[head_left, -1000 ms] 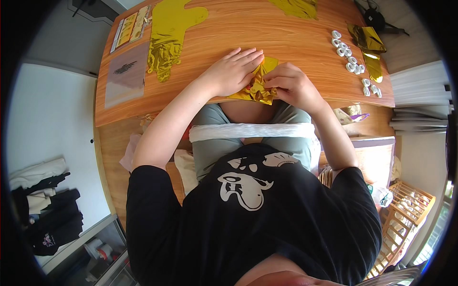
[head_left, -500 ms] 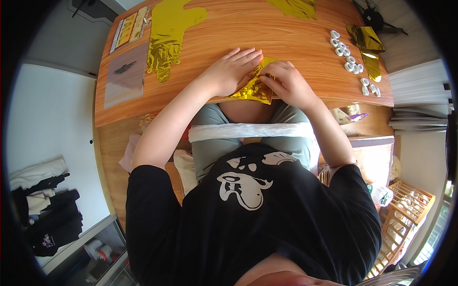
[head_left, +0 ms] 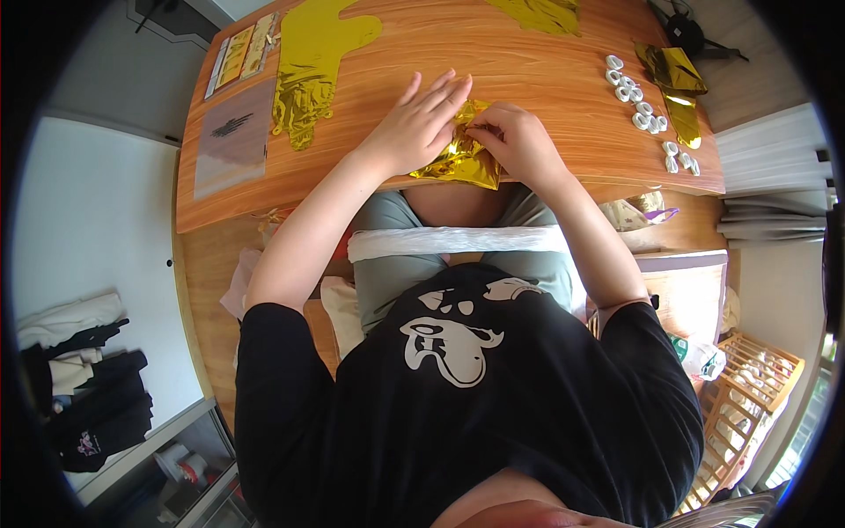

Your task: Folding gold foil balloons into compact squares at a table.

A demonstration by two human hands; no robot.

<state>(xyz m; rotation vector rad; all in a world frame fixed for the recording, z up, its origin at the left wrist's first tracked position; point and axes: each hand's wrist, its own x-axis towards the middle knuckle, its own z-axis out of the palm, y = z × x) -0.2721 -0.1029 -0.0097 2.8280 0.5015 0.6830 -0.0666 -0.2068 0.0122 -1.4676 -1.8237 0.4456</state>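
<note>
A crinkled, shiny gold foil balloon or foil sheet [head_left: 471, 167] lies at the near edge of the wooden table, between my hands; I cannot tell which it is. My left hand [head_left: 418, 128] rests along its left side, fingers stretched out and pointing away, the thumb side touching the foil. With thumb and fingers pinched together, my right hand [head_left: 519, 141] grips the foil's right part. A bundle of white strands [head_left: 462, 242] stretches across my lap, below the table edge.
Flat gold foil pieces lie at the far left [head_left: 317, 62] and far middle [head_left: 541, 13]. Several small white rolls [head_left: 642, 110] stand at the right beside more gold foil [head_left: 673, 70]. A translucent sheet with dark thin pieces [head_left: 231, 145] lies at the left, near a printed card [head_left: 239, 57].
My left hand's fingers have lifted and spread somewhat. My right hand has shifted slightly left and away from me, and the foil between them has crumpled more.
</note>
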